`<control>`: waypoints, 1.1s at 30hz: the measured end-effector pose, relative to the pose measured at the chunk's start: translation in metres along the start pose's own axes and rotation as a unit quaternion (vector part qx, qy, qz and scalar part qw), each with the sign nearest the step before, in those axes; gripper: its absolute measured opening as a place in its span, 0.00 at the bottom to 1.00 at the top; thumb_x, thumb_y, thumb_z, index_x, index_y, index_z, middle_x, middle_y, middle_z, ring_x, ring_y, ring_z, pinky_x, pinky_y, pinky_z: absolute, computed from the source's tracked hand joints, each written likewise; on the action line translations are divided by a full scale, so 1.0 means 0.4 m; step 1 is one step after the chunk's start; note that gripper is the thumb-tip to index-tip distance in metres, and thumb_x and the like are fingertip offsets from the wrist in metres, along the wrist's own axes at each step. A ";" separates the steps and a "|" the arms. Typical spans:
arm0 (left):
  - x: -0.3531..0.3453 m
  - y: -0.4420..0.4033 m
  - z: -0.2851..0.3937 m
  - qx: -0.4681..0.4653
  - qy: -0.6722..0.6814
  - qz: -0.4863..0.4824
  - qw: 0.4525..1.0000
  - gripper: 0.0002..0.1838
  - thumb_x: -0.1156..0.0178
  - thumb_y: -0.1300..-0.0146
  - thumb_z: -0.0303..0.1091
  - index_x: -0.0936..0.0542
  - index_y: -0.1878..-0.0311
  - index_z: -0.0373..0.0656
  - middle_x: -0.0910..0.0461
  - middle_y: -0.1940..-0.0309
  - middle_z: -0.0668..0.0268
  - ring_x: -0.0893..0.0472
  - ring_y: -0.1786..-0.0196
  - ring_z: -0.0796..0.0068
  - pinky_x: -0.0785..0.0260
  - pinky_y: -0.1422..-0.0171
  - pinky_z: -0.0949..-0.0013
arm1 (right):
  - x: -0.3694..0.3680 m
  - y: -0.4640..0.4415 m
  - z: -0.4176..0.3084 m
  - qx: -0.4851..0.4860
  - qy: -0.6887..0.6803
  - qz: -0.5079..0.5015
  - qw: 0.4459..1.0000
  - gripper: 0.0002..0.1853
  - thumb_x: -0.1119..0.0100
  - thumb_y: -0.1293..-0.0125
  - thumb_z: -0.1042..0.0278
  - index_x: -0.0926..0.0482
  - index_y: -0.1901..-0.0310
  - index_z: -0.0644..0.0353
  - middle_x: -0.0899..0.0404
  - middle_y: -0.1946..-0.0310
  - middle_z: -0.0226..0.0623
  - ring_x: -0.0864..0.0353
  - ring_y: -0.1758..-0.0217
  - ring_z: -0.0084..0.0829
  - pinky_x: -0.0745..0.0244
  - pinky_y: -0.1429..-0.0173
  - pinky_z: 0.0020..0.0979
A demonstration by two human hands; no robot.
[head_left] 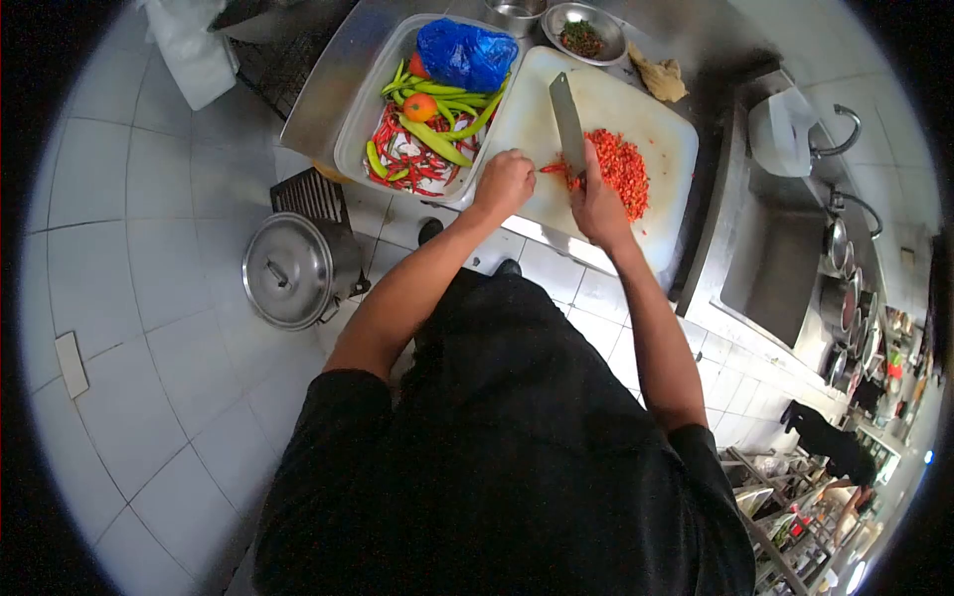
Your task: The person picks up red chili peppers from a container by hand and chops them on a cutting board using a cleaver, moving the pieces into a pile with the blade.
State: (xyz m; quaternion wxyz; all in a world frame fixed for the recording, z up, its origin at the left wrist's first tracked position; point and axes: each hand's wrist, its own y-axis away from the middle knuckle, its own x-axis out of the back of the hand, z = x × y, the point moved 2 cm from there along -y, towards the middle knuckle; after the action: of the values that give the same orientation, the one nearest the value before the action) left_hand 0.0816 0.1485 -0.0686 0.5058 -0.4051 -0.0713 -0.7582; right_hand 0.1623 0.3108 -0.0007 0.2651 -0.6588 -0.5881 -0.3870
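My right hand point(602, 211) grips a cleaver point(566, 114), its blade pointing away from me over the white cutting board point(537, 89). To the right of the blade lies a heap of chopped red chilies point(621, 174). A few larger red chili pieces point(553, 169) rest between the blade and my left hand point(507, 182). That left hand is closed with curled fingers at the board's left edge; whatever it may hold is hidden. Beside it stands a plastic tub point(350, 139) with whole red chilies point(397, 151), long green peppers point(437, 144), a tomato point(419, 107) and a blue plastic bag point(467, 55).
Behind the board are a metal bowl of chopped greens point(581, 38) and a crumpled tan cloth point(659, 77). A steel sink point(770, 263) is on the right. A lidded pot point(288, 270) stands on the tiled floor at left. Another person point(835, 442) bends at far right.
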 end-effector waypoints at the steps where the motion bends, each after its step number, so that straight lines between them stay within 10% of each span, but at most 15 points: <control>1: -0.001 0.009 0.000 0.004 0.007 -0.001 1.000 0.03 0.36 0.47 0.25 0.15 0.70 0.36 0.20 0.70 0.54 0.18 0.61 0.51 0.25 0.52 0.52 | 0.008 0.008 -0.007 0.016 -0.010 -0.004 1.000 0.47 0.50 0.39 0.78 0.60 0.19 0.52 0.18 0.70 0.66 0.16 0.67 0.62 0.23 0.57 0.56; 33: 0.010 -0.037 0.008 -0.026 -0.002 -0.036 0.999 0.06 0.39 0.48 0.27 0.17 0.76 0.35 0.20 0.69 0.49 0.18 0.61 0.47 0.25 0.52 0.49 | -0.026 0.032 -0.064 -0.068 -0.012 -0.019 0.997 0.44 0.51 0.33 0.75 0.61 0.19 0.50 0.19 0.61 0.70 0.17 0.65 0.64 0.23 0.57 0.57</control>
State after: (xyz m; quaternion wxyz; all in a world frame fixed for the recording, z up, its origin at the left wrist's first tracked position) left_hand 0.0704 0.1546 -0.0592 0.4670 -0.4169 -0.0673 -0.7769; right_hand 0.1696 0.2820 0.0064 0.2048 -0.6691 -0.5757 -0.4230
